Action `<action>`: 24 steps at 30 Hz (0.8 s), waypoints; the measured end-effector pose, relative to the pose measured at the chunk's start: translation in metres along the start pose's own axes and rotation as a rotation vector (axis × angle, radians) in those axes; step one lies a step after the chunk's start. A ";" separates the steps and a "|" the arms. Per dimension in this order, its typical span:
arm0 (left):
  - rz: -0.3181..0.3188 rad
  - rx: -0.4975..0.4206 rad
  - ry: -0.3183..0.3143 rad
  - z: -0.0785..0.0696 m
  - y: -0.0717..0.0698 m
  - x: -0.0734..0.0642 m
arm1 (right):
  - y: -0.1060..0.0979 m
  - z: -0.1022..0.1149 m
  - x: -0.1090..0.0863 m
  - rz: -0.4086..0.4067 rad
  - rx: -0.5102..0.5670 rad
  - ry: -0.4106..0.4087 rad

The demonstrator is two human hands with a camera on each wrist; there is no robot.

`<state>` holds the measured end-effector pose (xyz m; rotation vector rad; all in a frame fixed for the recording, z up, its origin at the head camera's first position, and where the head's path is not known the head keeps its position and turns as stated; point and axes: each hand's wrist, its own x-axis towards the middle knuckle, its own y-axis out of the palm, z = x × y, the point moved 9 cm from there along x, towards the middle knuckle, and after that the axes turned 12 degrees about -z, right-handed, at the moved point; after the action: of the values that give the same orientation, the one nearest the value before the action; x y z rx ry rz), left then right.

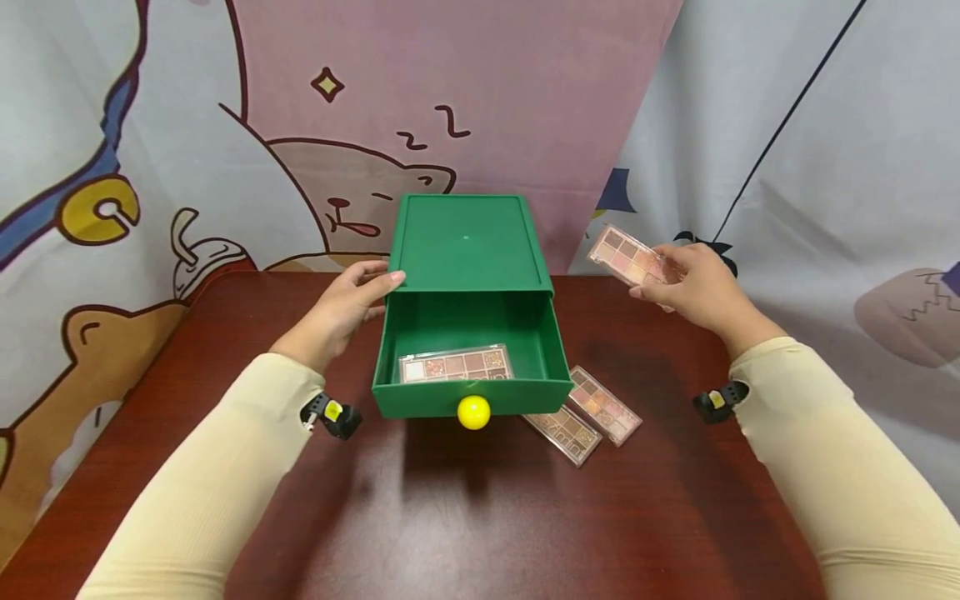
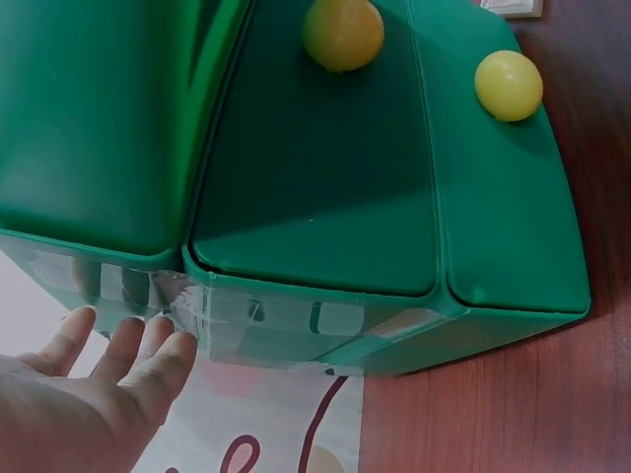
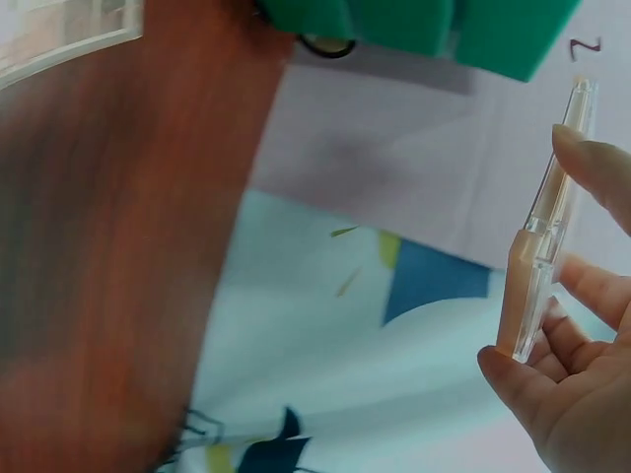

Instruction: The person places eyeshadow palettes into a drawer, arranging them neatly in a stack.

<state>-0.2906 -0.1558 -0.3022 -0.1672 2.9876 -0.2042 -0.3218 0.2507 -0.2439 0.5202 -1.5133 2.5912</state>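
Observation:
A green drawer cabinet (image 1: 468, 242) stands on the table, its top drawer (image 1: 427, 402) pulled out by the yellow knob (image 1: 473, 412) side. One eyeshadow palette (image 1: 454, 364) lies inside that drawer, partly hidden by the front panel. My left hand (image 1: 347, 308) rests at the cabinet's left side, thumb on the top edge; in the left wrist view its fingers (image 2: 158, 370) are extended along the side wall. Off to the right, above the table, my right hand (image 1: 693, 287) pinches another eyeshadow palette (image 1: 626, 257) between thumb and fingers. The right wrist view shows this palette (image 3: 542, 236) edge-on.
Two more eyeshadow palettes lie on the table right of the drawer: one palette (image 1: 606, 406) farther right, another palette (image 1: 572, 435) partly under the drawer front. Lower drawers with yellow knobs (image 2: 509, 86) are closed. A printed curtain (image 1: 555, 100) hangs behind the brown table (image 1: 465, 517).

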 end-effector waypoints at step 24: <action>-0.007 -0.013 -0.011 0.000 0.000 -0.001 | -0.022 0.135 0.001 0.068 0.023 -0.263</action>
<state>-0.2899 -0.1554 -0.3018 -0.1789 2.9786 -0.1847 -0.2843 0.1459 -0.1647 0.8568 -1.6018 2.6803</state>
